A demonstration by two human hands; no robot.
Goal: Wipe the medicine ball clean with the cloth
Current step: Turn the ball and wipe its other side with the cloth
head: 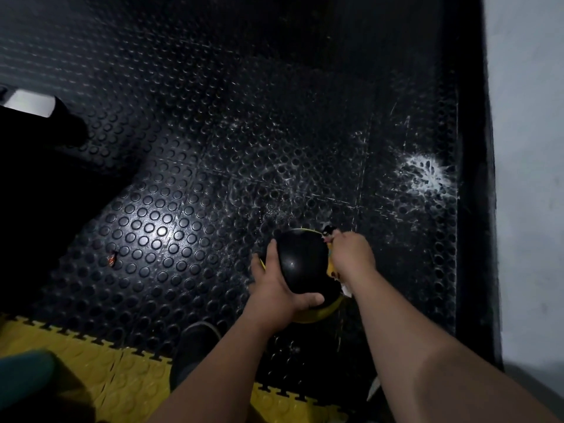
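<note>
A black and yellow medicine ball (305, 264) sits low in the middle of the view, over the black studded floor mat. My left hand (276, 285) grips its left and near side, thumb wrapped over the front. My right hand (351, 254) is pressed against the ball's right side, fingers curled round a bunched cloth (331, 268). Only small yellow and white bits of the cloth show beside and under the hand. The ball's right side is hidden behind that hand.
Black studded rubber mat (213, 178) covers the floor, with white powdery smears (427, 175) at the right. A yellow interlocking mat (116, 370) borders the near edge. A grey wall (528, 178) stands at the right. My dark shoe (195, 346) is below the ball. A small orange scrap (111, 260) lies left.
</note>
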